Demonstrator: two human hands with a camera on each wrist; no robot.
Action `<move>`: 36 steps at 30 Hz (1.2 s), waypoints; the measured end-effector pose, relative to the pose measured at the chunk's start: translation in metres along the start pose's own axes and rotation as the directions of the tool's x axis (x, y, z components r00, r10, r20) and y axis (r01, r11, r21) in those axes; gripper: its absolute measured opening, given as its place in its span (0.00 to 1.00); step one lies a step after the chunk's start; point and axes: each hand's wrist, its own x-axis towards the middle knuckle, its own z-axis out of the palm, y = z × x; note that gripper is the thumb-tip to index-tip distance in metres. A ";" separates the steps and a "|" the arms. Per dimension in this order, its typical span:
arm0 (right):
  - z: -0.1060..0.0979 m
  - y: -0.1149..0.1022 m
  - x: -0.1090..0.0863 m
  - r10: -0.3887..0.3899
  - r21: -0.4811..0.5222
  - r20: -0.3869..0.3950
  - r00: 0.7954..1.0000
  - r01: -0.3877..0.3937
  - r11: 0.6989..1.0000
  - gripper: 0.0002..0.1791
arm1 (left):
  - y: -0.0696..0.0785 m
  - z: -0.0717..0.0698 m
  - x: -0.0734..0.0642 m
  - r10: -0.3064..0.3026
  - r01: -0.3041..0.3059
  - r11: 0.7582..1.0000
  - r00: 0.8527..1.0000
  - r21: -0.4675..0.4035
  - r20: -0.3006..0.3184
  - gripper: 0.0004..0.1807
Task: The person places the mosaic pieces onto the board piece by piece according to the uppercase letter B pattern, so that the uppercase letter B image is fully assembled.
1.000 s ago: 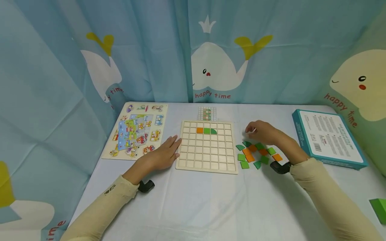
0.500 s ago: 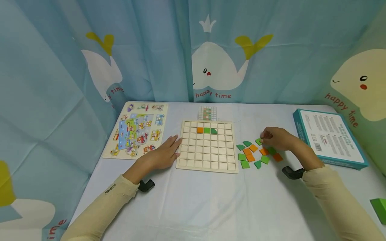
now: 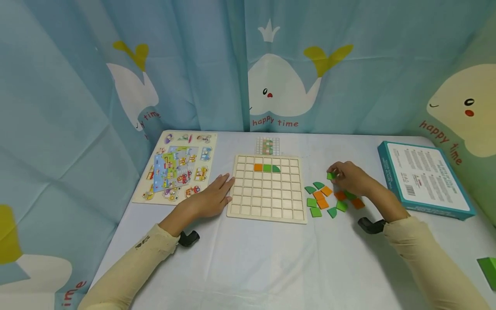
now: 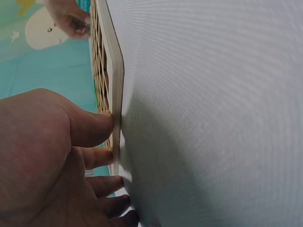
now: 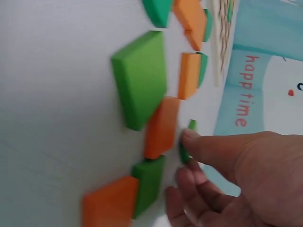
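Observation:
My right hand [image 3: 350, 177] pinches a green square tile [image 3: 330, 175] between thumb and fingers, above the back of a scatter of loose tiles. The right wrist view shows this green tile [image 5: 184, 152] edge-on by the thumb tip. My left hand [image 3: 211, 198] rests at the left edge of a wooden grid board [image 3: 266, 196], its thumb and fingertips touching the rim. Near the board's top sit an orange square [image 3: 258, 167], a green square [image 3: 267, 168] and a dark green quarter-round tile [image 3: 276, 168], side by side in one row.
Loose orange tiles [image 3: 322, 203] and green tiles [image 3: 315, 212] lie right of the board. A printed pattern card [image 3: 267, 146] lies behind it. A picture puzzle board [image 3: 205, 172] is at left, a teal-edged box [image 3: 428, 176] at right. A green block [image 3: 489, 267] shows at the right edge.
My right hand has gone from above the tiles' back edge down into them, shifted some, and taken a green square, now moved slightly left and back. The left hand stays at the board.

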 end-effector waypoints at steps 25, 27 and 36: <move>0.025 -0.053 0.047 -0.006 0.094 -0.109 0.994 0.016 0.995 0.19 | 0.001 0.001 0.002 -0.007 0.007 1.000 1.000 -0.006 0.003 0.36; 0.028 -0.065 0.049 -0.038 0.107 -0.104 0.994 0.049 0.993 0.19 | 0.001 0.001 0.001 -0.007 0.007 1.000 1.000 -0.007 0.002 0.36; 0.053 -0.121 0.057 -0.212 0.124 -0.049 0.976 0.216 0.968 0.17 | 0.000 0.000 0.002 -0.017 0.017 1.000 1.000 0.010 -0.001 0.36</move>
